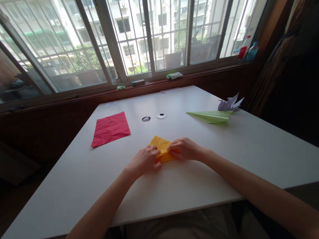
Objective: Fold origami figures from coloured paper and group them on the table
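Note:
A folded sheet of yellow-orange paper (160, 144) lies on the white table (170, 189) in front of me, its pointed tip facing the window. My left hand (147, 159) grips its left side, fingers bent over the paper. On the right side, my right hand (185, 149) pinches the paper near a crosswise fold. Both hands rest low at the tabletop, a short gap between them. The paper's outer edges are hidden under my fingers.
A creased red paper sheet (109, 129) lies at left. To the right are a green paper plane (211, 116) and a pale purple folded paper (230, 103). Two round discs, the left one (146, 119) and the right one (161, 116), sit mid-table. Small items, including a green-white packet (174, 75), line the windowsill.

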`<state>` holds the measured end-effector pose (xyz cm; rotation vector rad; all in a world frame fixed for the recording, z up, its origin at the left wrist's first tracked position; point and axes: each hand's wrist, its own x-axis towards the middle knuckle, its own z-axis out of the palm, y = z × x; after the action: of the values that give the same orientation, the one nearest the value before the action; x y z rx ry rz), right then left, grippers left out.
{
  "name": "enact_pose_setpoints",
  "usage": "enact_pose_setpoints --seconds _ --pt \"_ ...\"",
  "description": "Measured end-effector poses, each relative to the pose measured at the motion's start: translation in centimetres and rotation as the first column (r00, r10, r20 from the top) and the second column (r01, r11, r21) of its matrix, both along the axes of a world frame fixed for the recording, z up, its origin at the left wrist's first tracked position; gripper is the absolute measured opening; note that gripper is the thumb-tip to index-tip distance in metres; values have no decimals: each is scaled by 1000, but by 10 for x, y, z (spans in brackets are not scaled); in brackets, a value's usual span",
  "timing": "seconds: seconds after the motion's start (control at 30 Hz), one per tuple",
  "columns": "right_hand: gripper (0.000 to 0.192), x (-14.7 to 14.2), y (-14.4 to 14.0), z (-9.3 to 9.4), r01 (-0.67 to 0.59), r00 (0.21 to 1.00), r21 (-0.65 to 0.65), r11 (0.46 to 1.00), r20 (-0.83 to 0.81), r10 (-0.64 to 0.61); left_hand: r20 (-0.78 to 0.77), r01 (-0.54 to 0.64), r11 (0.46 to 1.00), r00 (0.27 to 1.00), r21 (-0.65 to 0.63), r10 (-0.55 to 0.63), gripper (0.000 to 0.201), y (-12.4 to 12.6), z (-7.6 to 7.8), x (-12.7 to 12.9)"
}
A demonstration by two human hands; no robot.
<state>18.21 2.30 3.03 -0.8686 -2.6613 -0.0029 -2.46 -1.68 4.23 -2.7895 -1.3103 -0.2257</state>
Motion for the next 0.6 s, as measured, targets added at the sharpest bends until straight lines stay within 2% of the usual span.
enact_pose_setpoints --seconds 0.07,0.17,0.3,0.43,0.6 --pt "18 2 3 -1 30 999 -44 999 -44 -32 30 10 999 1000 -34 -9 23 3 2 -2" --pt "17 7 10 -6 105 980 -120 987 -155 -123 99 -6 993 995 -118 17 30 11 4 -10" --pt "27 9 17 -12 130 956 -184 974 -236 -172 192 -61 990 978 -130 86 30 22 0 -21" --pt "36 7 18 -15 142 972 -107 984 -172 -160 170 -58 994 983 -87 72 37 23 -6 -22" --pt "19 4 17 -16 80 989 85 993 -130 -68 84 37 999 996 32 -40 31 22 -11 -13"
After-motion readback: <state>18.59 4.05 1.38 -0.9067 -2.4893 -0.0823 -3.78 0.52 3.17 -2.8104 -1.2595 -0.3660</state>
